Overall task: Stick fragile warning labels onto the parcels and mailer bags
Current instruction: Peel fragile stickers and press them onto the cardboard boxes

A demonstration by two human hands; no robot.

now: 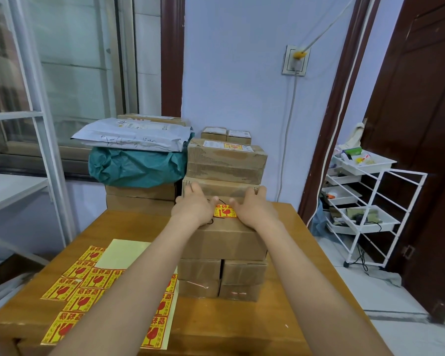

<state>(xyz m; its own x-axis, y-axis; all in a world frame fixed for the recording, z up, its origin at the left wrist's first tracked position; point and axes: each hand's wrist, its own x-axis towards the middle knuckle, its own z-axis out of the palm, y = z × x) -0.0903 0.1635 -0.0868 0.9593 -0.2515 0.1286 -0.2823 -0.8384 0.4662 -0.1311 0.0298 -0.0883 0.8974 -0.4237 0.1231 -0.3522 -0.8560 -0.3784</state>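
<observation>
Wood underneath it all: served as workbench, a brown table point(306, 278), with stock kept close at the near left and goods stacked at the middle, probably so that neither needed a long reach.

Behind it, piled against the wall: a teal bag point(136, 168) under a grey mailer bag point(131, 137), beside a big box point(225, 163) already wearing a red-and-yellow sticker on top. Looked like the done pile, though could not confirm a sticker on either bag.

In front, stacked on four small boxes point(198, 269): a wide top box point(224, 240), raised that way to a handy height for pressing down.

At the near left, spread flat: sheets of labels point(88, 286), with one bare backing sheet point(121, 253) among them, partly hidden under the left forearm.

Laid palm-down on the top box's lid: the left hand point(194, 205) and the right hand point(254, 209), fingers stretched toward the far edge, gripping nothing. Seemed meant either to steady the box or to take hold of it by its far side; could not tell which.

Between the two hands, stuck on the lid: the fragile label point(225, 211), upright symbol visible, edges partly covered by the thumbs. Judged this parcel labelled, the small boxes beneath not yet.
</observation>
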